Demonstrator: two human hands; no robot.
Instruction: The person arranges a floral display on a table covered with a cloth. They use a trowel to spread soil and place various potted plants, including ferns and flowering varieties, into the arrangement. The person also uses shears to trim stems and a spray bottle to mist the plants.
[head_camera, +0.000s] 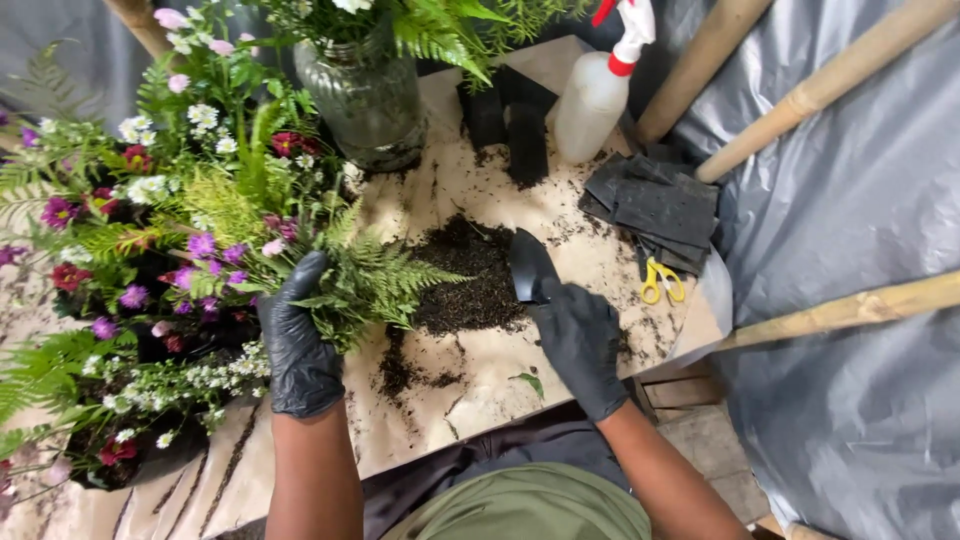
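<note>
Between our hands, loose soil (468, 283) is lying on the tabletop (480, 390). We are clamping the left hand (297, 340) on fern fronds (365, 280) and the right hand (582, 340) on a black trowel (528, 264).

Left hand (298, 345) black-gloved, fingers curled closed, knuckles up | right hand (580, 340) black-gloved, fingers wrapped tight, angled inward | both forearms bare, reaching forward from the body, elbows low, hands well apart
</note>
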